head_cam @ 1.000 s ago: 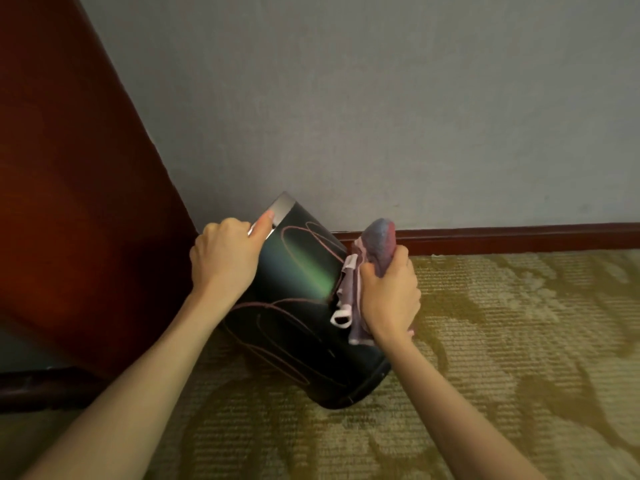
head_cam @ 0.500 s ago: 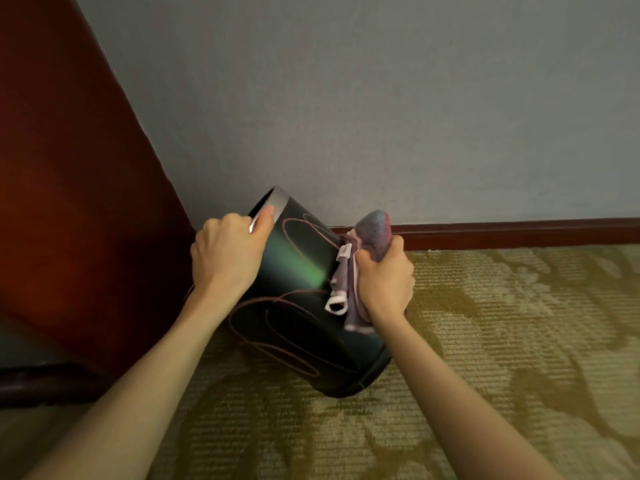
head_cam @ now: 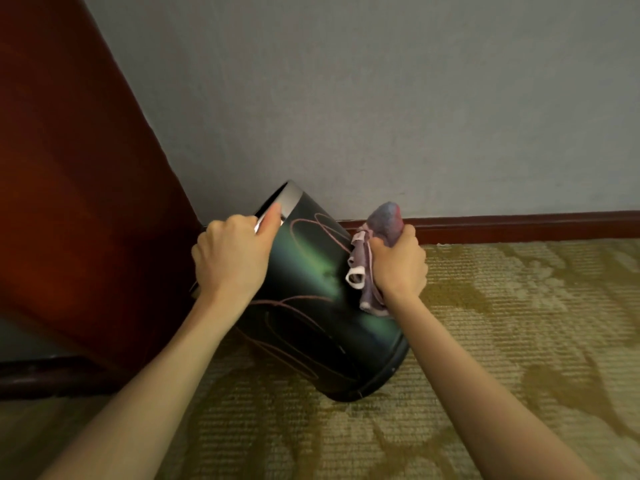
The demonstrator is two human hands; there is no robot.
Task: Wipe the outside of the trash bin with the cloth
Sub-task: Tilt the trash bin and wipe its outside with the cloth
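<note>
Standing at the far left, a dark red wooden panel (head_cam: pixel 69 202) is seen against the grey wall (head_cam: pixel 381 98), with the patterned carpet (head_cam: pixel 519 323) spread below. Just right of the panel, the left hand (head_cam: pixel 230 261) is closed over the silver rim (head_cam: pixel 289 199) of the bin (head_cam: pixel 311 306), the thumb laid along the rim's outside. The bin, glossy black with thin pink line drawings and a green sheen, is tilted, its mouth raised toward the panel and its base resting on the carpet, near the corner where wall and panel meet. Against the bin's right side, a bunched purple cloth (head_cam: pixel 384 220) with a white loop is pressed by the right hand (head_cam: pixel 398 268), which is clenched in a fist around it. Behind that hand, a dark red skirting board (head_cam: pixel 519 225) is seen running along the foot of the wall to the right edge.
</note>
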